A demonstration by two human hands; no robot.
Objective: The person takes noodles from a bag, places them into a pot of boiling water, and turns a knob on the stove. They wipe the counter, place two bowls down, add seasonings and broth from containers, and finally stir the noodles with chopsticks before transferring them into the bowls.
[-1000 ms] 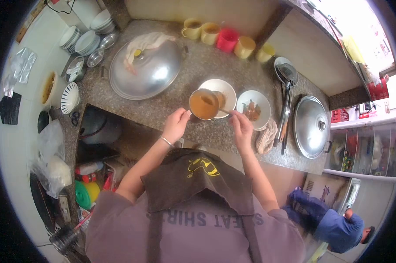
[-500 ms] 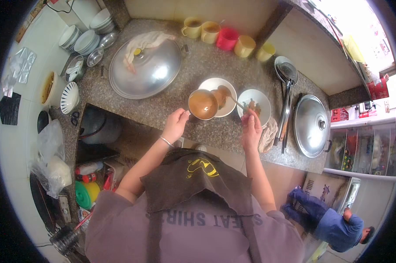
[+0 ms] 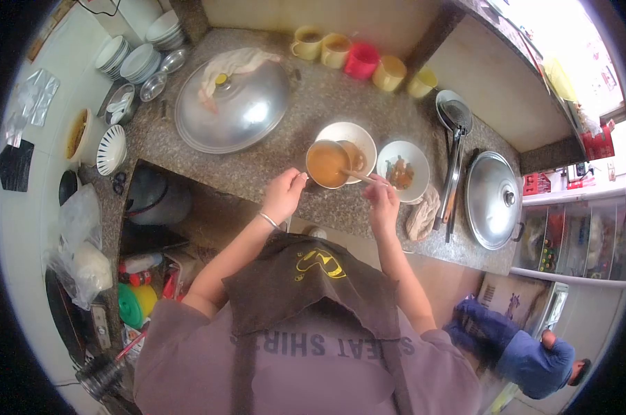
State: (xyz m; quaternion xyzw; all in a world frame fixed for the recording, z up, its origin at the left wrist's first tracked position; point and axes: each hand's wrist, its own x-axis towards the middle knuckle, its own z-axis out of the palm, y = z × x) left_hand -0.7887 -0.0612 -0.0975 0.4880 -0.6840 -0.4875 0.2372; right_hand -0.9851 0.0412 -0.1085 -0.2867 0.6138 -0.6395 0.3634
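Observation:
My left hand (image 3: 285, 192) is closed at the near-left edge of a round metal-rimmed bowl (image 3: 320, 174) of brown sauce, held above the counter. My right hand (image 3: 384, 202) grips a spoon (image 3: 360, 176) by its handle; the spoon reaches left to the sauce, and its tip is hard to make out. Partly behind the sauce bowl stands a white bowl (image 3: 351, 129) with brown sauce in it. To its right, beyond my right hand, another white bowl (image 3: 413, 155) holds chopped bits, some green, with brown sauce among them.
A large lidded pan (image 3: 257, 104) with a cloth on its lid is at left. Several mugs (image 3: 336, 52) line the back wall. At right lie a crumpled cloth (image 3: 423, 216), strainers (image 3: 455, 114) and a second lid (image 3: 489, 200). Another person (image 3: 534, 356) is at lower right.
The spoon has moved from over the white bowl back to the sauce bowl, my right hand shifting left. Brown sauce now shows on the bits in the right bowl.

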